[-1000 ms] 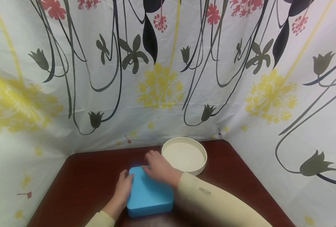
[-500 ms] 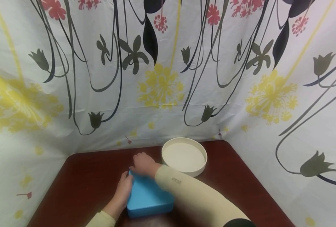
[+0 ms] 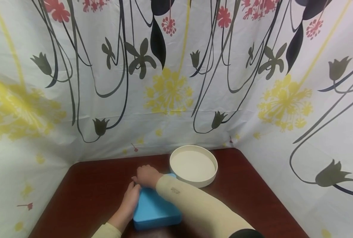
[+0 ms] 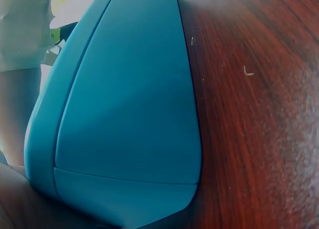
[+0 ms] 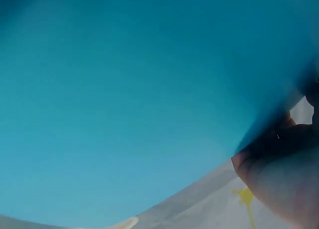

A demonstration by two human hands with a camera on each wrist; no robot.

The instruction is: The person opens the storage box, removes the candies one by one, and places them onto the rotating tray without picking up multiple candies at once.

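Observation:
A blue rounded-corner box [image 3: 156, 209] lies on the dark red table, in front of me. My left hand [image 3: 130, 200] holds the box along its left side, toward the far corner. At that same far left corner my right hand [image 3: 147, 176] grips the edge with bent fingers, its forearm crossing above the top. Seam lines run along the blue side [image 4: 129, 99] in the left wrist view. The right wrist view is mostly filled by the blue top [image 5: 124, 104], with the right hand [image 5: 281, 184] at its edge. The undersides of both hands' fingers are hidden.
A round cream tray [image 3: 193, 163] with a low rim stands behind the box to the right. The dark red wood-grain table [image 3: 96, 195] extends on both sides. A white flower-patterned curtain [image 3: 170, 132] encloses the back and sides.
My right hand has moved left along the box's far edge, from near its middle to the far left corner beside my left hand. The left hand and the tray have stayed nearly still.

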